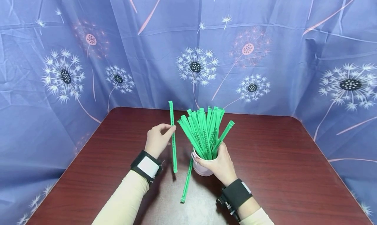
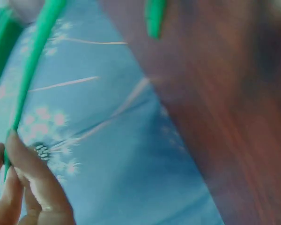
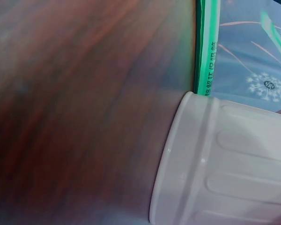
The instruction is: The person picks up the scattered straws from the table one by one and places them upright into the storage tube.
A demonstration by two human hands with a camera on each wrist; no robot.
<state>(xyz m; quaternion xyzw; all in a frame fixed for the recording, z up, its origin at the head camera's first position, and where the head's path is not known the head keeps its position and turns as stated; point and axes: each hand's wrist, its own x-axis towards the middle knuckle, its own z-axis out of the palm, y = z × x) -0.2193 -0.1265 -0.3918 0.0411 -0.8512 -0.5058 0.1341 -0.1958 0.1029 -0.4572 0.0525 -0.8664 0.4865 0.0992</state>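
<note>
My left hand (image 1: 159, 138) pinches one green wrapped straw (image 1: 173, 146) between thumb and fingertips. That straw stands nearly upright, left of a white ribbed cup (image 1: 203, 171). In the left wrist view the same straw (image 2: 30, 79) runs up out of the fingertips. My right hand (image 1: 222, 164) grips the cup from its right side, thumb near the front rim. The cup holds a fanned bunch of green wrapped straws (image 1: 203, 133), most leaning left or standing up, one tilting right. In the right wrist view the cup's ribbed wall (image 3: 243, 154) shows close up.
Another green wrapped straw (image 1: 186, 185) lies on the dark red wooden table (image 1: 279, 172), in front of the cup and slightly left. A blue curtain (image 1: 165, 61) with dandelion prints hangs behind the table and along both sides.
</note>
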